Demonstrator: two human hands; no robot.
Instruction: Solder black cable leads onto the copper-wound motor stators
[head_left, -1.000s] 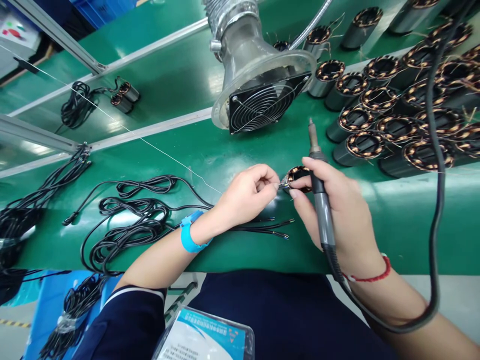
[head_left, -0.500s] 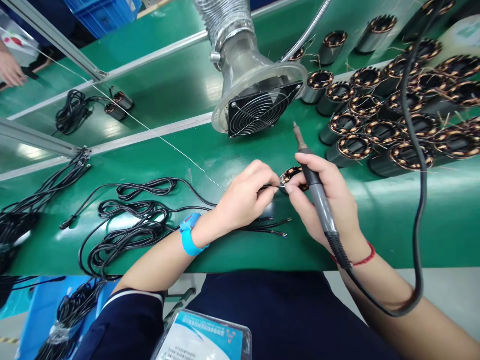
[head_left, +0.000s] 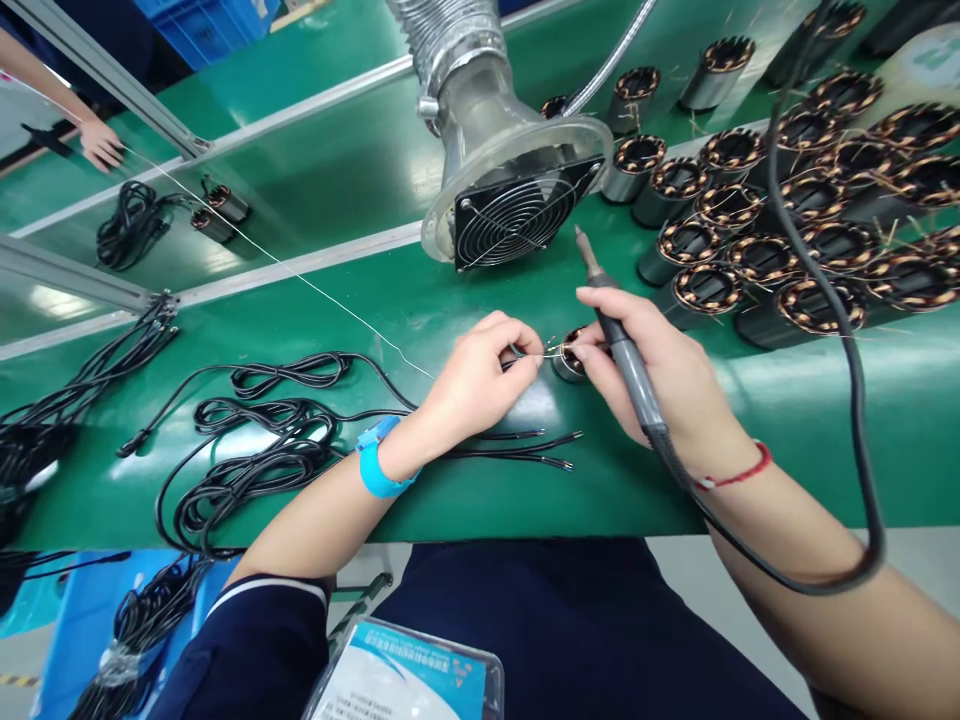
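Note:
My left hand [head_left: 480, 375] is closed in a pinch on a thin wire end, right beside a small motor stator [head_left: 568, 360] with copper windings that stands on the green bench. My right hand [head_left: 660, 375] grips a soldering iron [head_left: 615, 330], its tip pointing up and away toward the fan, while its fingertips touch the stator. The iron's black cord [head_left: 825, 300] loops over my right forearm. A blue wrist strap [head_left: 375, 462] is on my left wrist. Black lead wires [head_left: 525, 450] with stripped ends lie just under my hands.
A fume-extraction fan [head_left: 517, 210] on a flexible duct sits behind the hands. Several stators [head_left: 780, 220] crowd the back right. Coiled black cables [head_left: 255, 450] lie at left. A thin solder wire [head_left: 300, 280] crosses the bench. Another person's hand [head_left: 101, 145] is at far left.
My hands and the stator have shifted slightly left and away. My left hand has drawn the wire a little away from the stator. The other person's hand has moved further in at far left.

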